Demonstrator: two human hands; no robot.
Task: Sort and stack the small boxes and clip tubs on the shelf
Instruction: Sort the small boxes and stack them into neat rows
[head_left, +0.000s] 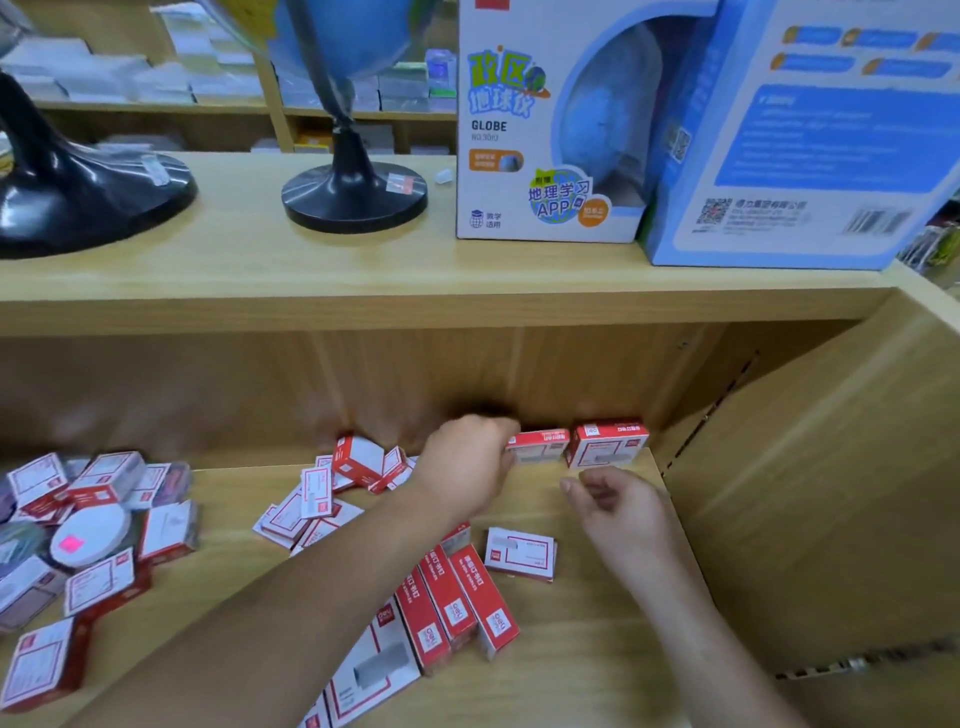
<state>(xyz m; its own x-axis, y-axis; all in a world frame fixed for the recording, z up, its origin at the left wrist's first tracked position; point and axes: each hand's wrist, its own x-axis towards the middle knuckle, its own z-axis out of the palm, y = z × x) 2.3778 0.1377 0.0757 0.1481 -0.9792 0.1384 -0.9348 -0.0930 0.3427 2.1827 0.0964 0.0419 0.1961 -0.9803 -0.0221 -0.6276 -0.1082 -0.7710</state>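
Head view: Left hand (467, 462) grips a small red-white box (537, 447) by its left end, fingers curled round it, at the back of the lower shelf (597, 649). At 3 o'clock of that box stands a corner box (608, 444), same type, close against it; can't tell if they touch. Right hand (618, 504) is released, fingers loosely curled w/ nothing in them, hovering at 6 o'clock of the corner box, just in front.

At 6 o'clock of the left hand, three red boxes (457, 603) lie side by side, w/ a white-faced box (519, 553) at their 2 o'clock. At 9 o'clock of the left hand, a loose pile of boxes (332, 493), some tilted. Far at 9 o'clock, a second heap (104, 483) of boxes and clear tubs around a round white tub (89, 535) w/ pink sticker.

Upper shelf (260, 291), 12 o'clock: two black globe stands (353, 197), a GLOBE carton (550, 119), and a blue carton (800, 135) at its 3 o'clock.
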